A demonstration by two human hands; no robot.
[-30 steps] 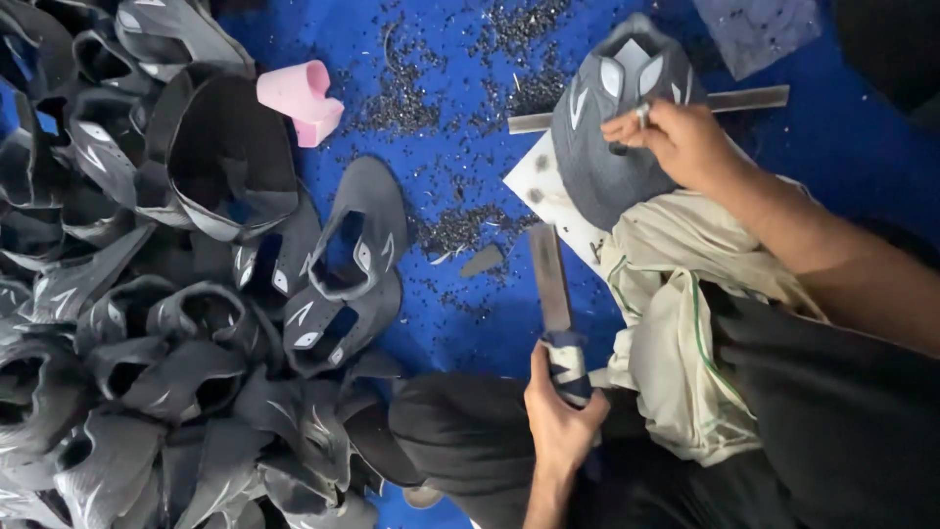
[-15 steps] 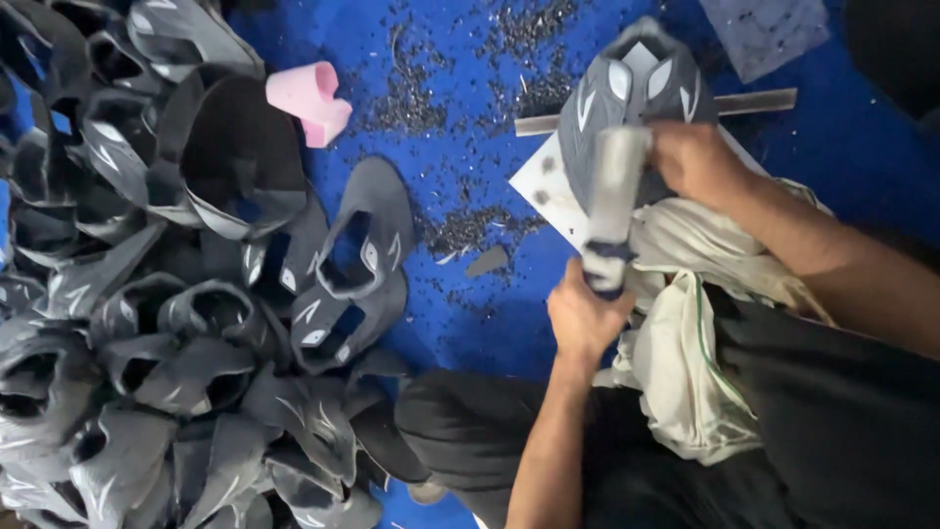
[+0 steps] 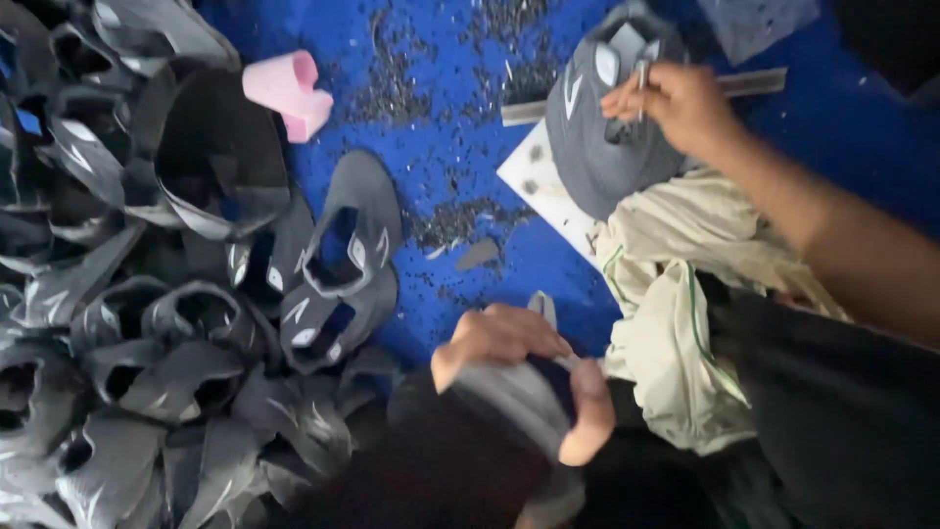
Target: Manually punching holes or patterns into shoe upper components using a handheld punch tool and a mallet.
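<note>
My right hand [image 3: 676, 103] pinches a small metal punch upright on a grey shoe upper [image 3: 592, 162], which lies on a white board [image 3: 539, 186]. Low in the middle of the view, my left hand [image 3: 514, 358] is closed around a flat grey striking tool [image 3: 543, 309]. The tool is blurred and mostly hidden by my fingers. It sits over my dark-trousered lap, well below the shoe upper.
A big pile of several grey shoe uppers [image 3: 147, 343] fills the left side. A pink block [image 3: 289, 93] lies on the blue mat [image 3: 431, 98], which is strewn with dark scraps. A cream cloth [image 3: 685, 294] covers my knee. A flat bar [image 3: 759, 80] lies behind the upper.
My left hand swung the flat tool up against the punch at the shoe upper, then dropped back toward my lap. My right hand stayed on the upper.
</note>
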